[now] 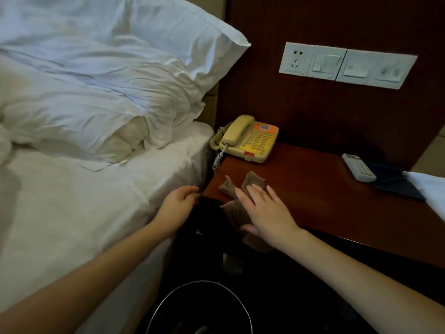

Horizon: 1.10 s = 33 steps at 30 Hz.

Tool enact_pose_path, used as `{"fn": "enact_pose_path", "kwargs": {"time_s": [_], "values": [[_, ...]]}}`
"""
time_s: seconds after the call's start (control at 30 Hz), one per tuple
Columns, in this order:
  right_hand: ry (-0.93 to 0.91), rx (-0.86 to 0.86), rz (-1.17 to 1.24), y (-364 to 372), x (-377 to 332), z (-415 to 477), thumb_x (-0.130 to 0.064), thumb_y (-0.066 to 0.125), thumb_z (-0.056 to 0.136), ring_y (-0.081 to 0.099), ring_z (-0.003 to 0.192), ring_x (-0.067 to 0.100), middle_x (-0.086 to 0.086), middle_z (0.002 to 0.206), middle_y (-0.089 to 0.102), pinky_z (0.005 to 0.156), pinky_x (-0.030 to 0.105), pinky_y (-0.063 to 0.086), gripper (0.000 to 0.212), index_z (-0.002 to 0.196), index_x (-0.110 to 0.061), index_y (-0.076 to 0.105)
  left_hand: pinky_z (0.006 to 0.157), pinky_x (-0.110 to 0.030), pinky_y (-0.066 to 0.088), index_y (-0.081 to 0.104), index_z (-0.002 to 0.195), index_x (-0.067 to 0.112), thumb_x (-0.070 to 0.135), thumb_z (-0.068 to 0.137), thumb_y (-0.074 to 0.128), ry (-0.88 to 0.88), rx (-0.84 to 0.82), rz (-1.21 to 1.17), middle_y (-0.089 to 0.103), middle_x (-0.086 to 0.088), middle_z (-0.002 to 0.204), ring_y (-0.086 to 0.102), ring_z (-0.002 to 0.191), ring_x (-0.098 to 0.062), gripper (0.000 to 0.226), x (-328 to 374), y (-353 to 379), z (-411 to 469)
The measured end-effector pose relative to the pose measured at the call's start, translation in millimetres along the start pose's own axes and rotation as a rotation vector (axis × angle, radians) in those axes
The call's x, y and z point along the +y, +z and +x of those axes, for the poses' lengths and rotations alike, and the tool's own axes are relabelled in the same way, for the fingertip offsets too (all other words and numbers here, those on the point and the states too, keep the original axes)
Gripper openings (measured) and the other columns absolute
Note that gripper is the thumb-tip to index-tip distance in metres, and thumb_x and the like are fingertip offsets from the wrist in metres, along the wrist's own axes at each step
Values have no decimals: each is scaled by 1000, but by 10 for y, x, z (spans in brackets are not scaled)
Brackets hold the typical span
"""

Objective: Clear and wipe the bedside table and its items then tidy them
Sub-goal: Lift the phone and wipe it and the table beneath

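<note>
The dark red wooden bedside table [313, 189] stands right of the bed. A brown cloth [237, 206] lies over its front left corner and hangs off the edge. My right hand [267, 213] presses flat on the cloth, thumb under its hanging part. My left hand [178, 203] curls its fingers around the table's left front corner, beside the mattress. A yellow corded telephone [248, 141] sits at the table's back left. A white remote control [358, 167] rests on a dark blue folder [395, 182] at the right.
A bed with a white sheet [84, 201], a rumpled duvet and a pillow [108, 68] fills the left. A white socket and switch panel [346, 65] is on the wooden wall. A round dark bin [199, 307] stands below the table. White fabric [433, 194] shows at the right edge.
</note>
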State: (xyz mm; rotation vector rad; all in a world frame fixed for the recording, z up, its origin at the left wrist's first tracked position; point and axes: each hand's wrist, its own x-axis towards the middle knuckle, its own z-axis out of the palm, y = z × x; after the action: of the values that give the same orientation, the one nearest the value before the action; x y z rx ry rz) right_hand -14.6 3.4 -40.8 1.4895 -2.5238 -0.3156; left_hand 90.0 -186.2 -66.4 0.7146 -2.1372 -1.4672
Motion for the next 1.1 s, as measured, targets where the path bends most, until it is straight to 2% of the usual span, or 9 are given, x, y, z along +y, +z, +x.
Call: {"fn": "enact_pose_path", "kwargs": {"time_s": [0.07,0.17,0.27,0.33,0.4,0.57,0.73,0.93,1.1], "values": [[15,-40,-39,-37,79,-90,-47,56,91,9,147,27,11,158,11,119,46,5,90,152,-18,-3,96,-37,45,59,120,0,2,93,46,1,13,40,64,-20,114,61,107,-30,30,-16,26,14],[76,-59,-69,-86,-110,97,-46,64,85,24,141,34,18,150,27,117,48,16,94,151,-9,9,97,-39,45,57,123,3,4,93,44,4,-4,84,64,-18,116,59,111,-30,33,-42,29,-33],[184,105,-191,-10,-496,502,-38,75,72,62,103,35,20,109,63,95,43,48,63,123,-6,58,89,-38,48,61,118,6,3,91,42,49,-57,144,66,-18,107,61,100,-31,33,-16,20,-98],[138,241,-238,60,-721,742,-22,55,78,67,78,34,16,84,69,78,42,55,26,94,-10,72,79,-32,47,64,109,2,-3,88,39,86,-59,137,65,-15,95,60,86,-26,33,35,2,-129],[93,174,-244,30,-909,879,-17,33,81,66,83,34,13,87,69,81,44,53,41,90,-15,73,73,-32,45,63,96,-2,-6,86,39,92,-11,130,64,-15,87,57,79,-25,27,52,-26,-117],[-207,76,-770,134,-1056,882,-29,26,101,37,127,37,17,136,44,109,55,23,49,142,-4,34,67,-34,44,59,94,-1,1,87,44,-15,-118,204,63,-16,86,57,81,-27,17,-18,-60,-53],[-404,22,-938,509,-1056,623,-35,27,101,6,144,41,10,157,20,99,64,-19,54,150,-14,20,81,-41,48,62,87,4,9,94,44,-65,-219,188,65,-21,89,61,84,-30,20,-96,-13,-29],[-396,62,-871,611,-841,400,-31,31,100,0,147,30,5,161,5,100,59,-18,61,153,-14,6,61,-10,41,57,74,20,4,94,46,-48,-296,222,60,-3,75,55,71,-13,27,-118,-12,-8],[-381,45,-863,829,-473,35,-34,40,97,-2,147,25,3,161,-7,100,60,-16,70,153,-19,1,78,-23,43,66,101,8,9,95,49,-16,-318,279,61,-9,101,57,86,-15,18,-85,-70,-72]]}}
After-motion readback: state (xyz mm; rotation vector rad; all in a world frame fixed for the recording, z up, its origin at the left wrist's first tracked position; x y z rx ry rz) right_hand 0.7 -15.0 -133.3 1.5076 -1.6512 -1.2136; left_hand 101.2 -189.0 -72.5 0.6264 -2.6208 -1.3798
